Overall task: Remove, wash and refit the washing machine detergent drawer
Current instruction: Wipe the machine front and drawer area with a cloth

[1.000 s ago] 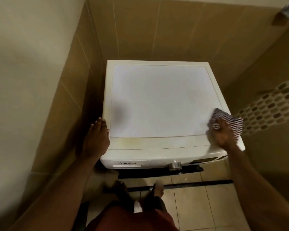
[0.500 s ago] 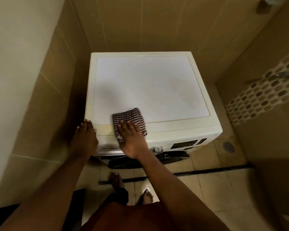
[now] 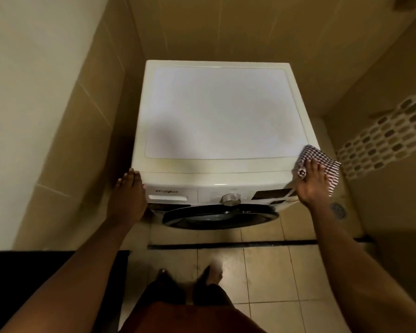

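White detergent drawer sits closed, flush in washing machine front

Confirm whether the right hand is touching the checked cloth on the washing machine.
Touching. The head view shows the right hand laid flat on the checked cloth, fingers overlapping it at the front right corner of the washing machine.

walls: beige tiles | right wall: oval mosaic band | floor: beige tiles, dark strip across | round drain at right | black patch lower left
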